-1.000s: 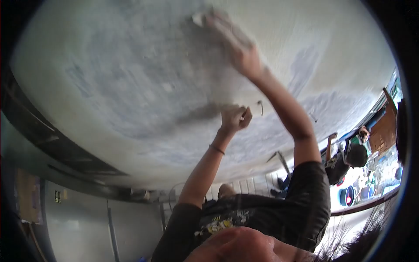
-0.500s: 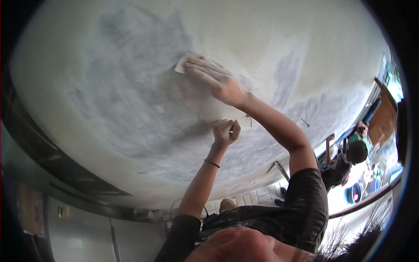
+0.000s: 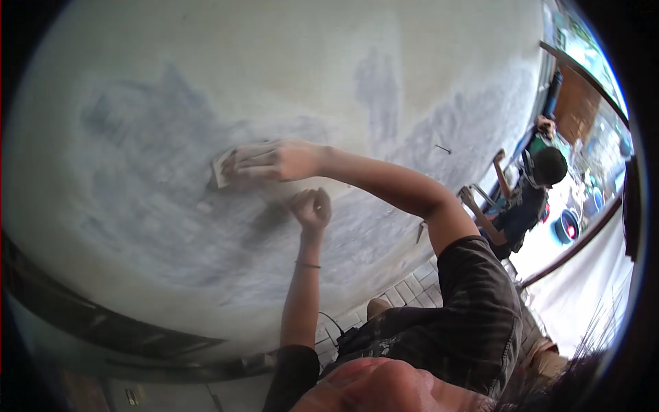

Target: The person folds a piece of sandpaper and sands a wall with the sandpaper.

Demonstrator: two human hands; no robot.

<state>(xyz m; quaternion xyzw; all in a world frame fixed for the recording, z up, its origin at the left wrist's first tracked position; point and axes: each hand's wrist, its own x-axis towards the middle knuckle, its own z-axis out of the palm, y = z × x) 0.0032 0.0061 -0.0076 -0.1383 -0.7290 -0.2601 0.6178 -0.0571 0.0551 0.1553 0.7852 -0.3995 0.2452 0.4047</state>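
My right hand (image 3: 278,161) lies almost flat over a small pale sheet of sandpaper (image 3: 221,169), pressing it against the wall (image 3: 302,62). The sheet's edge sticks out past my fingertips. Pale dust coats the fingers, which are blurred. Grey, scuffed patches cover the wall around this spot. Lower down, my left hand (image 3: 312,208) is curled into a loose fist close to the wall, and I see nothing in it. I cannot tell whether it touches the surface. A dark band circles the left wrist.
A nail (image 3: 443,149) juts from the wall to the right. Beyond it, another person (image 3: 525,199) in a dark cap is beside the same wall. A blue bucket (image 3: 567,226) stands farther right. Light paving (image 3: 412,288) runs along the wall's foot.
My right hand has slid the sandpaper left and down across the wall. My left fist has shifted slightly left. The view has turned, showing more of the other person.
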